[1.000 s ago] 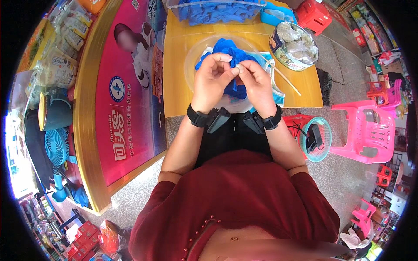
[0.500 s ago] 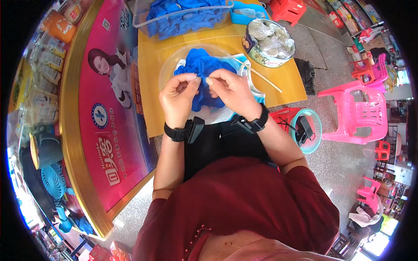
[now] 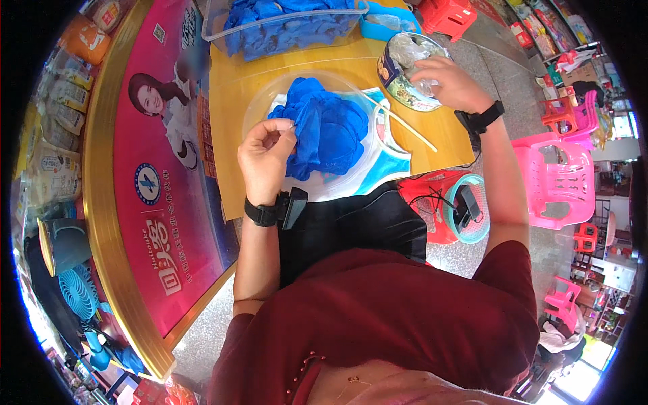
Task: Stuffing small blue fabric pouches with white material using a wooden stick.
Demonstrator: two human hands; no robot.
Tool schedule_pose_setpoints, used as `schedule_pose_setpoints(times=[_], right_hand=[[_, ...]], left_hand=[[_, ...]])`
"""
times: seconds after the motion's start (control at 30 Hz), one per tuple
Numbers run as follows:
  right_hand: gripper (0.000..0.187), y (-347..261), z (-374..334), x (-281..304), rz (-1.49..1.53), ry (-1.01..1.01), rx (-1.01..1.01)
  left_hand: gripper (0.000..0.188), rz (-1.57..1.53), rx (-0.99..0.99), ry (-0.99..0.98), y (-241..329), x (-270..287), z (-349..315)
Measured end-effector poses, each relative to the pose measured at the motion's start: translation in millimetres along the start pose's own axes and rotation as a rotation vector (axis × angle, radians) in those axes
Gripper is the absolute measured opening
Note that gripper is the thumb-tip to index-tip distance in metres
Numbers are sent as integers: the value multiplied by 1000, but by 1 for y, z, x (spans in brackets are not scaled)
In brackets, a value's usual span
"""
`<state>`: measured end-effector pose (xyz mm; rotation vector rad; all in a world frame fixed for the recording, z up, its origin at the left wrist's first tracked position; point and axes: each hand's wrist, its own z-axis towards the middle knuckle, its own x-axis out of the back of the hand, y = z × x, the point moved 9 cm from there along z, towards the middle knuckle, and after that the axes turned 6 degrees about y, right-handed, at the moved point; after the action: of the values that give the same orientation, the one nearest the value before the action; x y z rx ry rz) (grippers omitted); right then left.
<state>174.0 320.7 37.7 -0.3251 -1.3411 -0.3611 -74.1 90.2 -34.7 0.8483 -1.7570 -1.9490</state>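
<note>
My left hand is closed, thumb and fingers pinching the left edge of a thin blue cloth piece. The blue fabric lies in a loose, folded heap on a translucent round tray. Off to the right, my right hand reaches into a round printed tin. Its fingers are bent down among crumpled clear plastic; what they grip is hidden. Under the tray spreads a white cloth with turquoise patches, and a pale thin stick rests across it.
A clear bin heaped with blue cloth pieces stands at the table's far side, beside a small blue tray. Right of my lap is a turquoise basket with a black device and cables. A pink chair stands farther right.
My right hand has left the blue cloth and moved right, into the tin. My left hand stays at the cloth, which now hangs more spread out from its fingertips.
</note>
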Motion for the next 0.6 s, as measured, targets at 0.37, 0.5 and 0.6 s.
schedule_pose_setpoints(times=[0.37, 0.5, 0.6], right_hand=[[20, 15, -4, 3, 1096, 114, -411], [27, -42, 10, -4, 1700, 176, -514], [38, -73, 14, -34, 1811, 92, -512]], left_hand=[[10, -97, -42, 19, 12, 9, 4], [11, -79, -36, 24, 9, 13, 2], [11, -105, -52, 1, 11, 5, 0]])
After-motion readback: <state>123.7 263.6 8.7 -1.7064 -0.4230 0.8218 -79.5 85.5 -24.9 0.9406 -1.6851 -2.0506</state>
